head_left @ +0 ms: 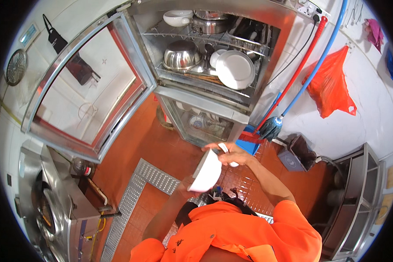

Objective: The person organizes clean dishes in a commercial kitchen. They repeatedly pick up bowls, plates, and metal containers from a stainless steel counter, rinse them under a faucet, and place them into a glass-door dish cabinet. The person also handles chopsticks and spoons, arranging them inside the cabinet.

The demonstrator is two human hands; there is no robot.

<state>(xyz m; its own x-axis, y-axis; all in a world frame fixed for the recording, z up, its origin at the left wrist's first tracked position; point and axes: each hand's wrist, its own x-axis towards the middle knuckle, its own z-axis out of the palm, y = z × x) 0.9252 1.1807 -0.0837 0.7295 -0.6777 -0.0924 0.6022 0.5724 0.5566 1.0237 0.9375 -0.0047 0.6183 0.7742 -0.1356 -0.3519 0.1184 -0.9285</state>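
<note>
A white bowl (207,172), tipped on its side, is held up in front of my chest. My left hand (187,184) grips its lower edge, with most of the fingers hidden behind it. My right hand (238,156) is closed around a white spoon (223,148), whose other end shows below the fingers. The fingertips of that hand reach the bowl's upper rim. Beyond my hands stands a steel dish cabinet (161,83), its upper glass door (87,87) swung wide to the left. Its shelves hold a steel basin (181,55), white plates (235,70) and pots (210,25).
A steel stove (52,205) stands at the left. Right of the cabinet are a red broom (288,78), a blue-handled mop (271,126), a grey bin (296,153) and a hanging red bag (332,83). A steel rack (353,196) is at far right. A perforated metal strip (133,192) crosses the tiled floor.
</note>
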